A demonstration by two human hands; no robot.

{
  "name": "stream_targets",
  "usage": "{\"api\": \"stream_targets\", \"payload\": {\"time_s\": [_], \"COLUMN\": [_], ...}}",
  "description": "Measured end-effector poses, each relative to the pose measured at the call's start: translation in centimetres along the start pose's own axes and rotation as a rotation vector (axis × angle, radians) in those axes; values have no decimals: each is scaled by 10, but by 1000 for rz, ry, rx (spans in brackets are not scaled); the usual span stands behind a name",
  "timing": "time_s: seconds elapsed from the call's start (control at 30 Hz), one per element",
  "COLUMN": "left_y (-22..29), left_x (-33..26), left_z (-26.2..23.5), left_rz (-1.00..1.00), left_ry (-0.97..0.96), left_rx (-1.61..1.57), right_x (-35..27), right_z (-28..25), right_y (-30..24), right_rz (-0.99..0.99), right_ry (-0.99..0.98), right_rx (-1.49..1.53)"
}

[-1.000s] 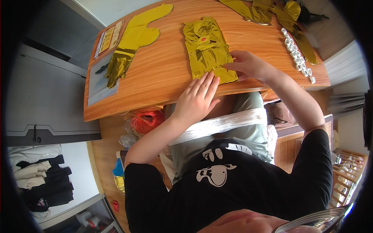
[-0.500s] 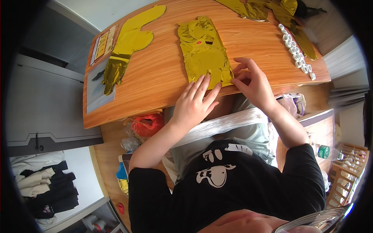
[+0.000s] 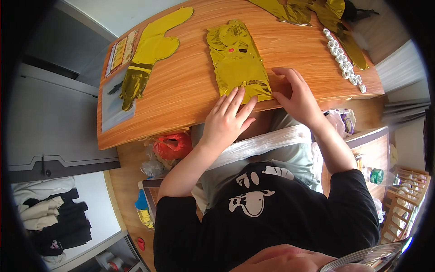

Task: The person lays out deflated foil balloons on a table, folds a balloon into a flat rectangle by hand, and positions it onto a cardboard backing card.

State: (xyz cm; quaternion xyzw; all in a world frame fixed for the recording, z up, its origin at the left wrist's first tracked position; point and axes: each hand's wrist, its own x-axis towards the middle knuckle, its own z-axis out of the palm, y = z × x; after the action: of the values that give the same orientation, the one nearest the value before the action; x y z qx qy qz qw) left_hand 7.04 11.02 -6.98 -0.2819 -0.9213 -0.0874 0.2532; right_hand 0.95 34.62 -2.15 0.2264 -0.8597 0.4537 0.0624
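A flat, folded gold foil balloon [image 3: 240, 68] lies on the wooden table in front of me, with a small red spot and a dark patch on its upper half. Across its near edge my left hand [image 3: 226, 113] rests palm down, fingers stretched out and pressing the creased foil. At the balloon's near right corner is my right hand [image 3: 297, 95]. Its thumb tip touches or almost touches the foil there, while the other fingers are held apart above the table. Nothing shows gripped in either hand.
Another gold foil balloon [image 3: 156, 43] lies at the left, by a printed card [image 3: 121, 54] and a clear plastic sleeve [image 3: 111, 106]. More gold foil [image 3: 294, 11] is at the far right, near rows of small white rolls [image 3: 340, 56]. The table's near edge [image 3: 181, 124] runs just below my hands.
My right hand has opened, its thumb and fingers moving apart at the foil's corner. The left hand stays almost in place on the near edge.
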Motion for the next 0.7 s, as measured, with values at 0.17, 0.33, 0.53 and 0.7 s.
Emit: {"api": "stream_targets", "payload": {"time_s": [0.17,0.33,0.53,0.7], "left_y": [3,5,3,-23], "left_x": [1,-1,-3,-25], "left_z": [-3,-9,-28,-48], "left_rz": [-23,-58,-300,-334], "left_ry": [-2,-4,34,80], "left_rx": [-27,-100,-566,-150], "right_x": [40,49,49,51], "right_z": [-10,28,31,30], "right_y": [1,9,21,13], "right_rz": [-401,-658,-647,-688], "right_ry": [-218,-644,-642,-652], "right_rx": [-118,-260,-282,-400]}}
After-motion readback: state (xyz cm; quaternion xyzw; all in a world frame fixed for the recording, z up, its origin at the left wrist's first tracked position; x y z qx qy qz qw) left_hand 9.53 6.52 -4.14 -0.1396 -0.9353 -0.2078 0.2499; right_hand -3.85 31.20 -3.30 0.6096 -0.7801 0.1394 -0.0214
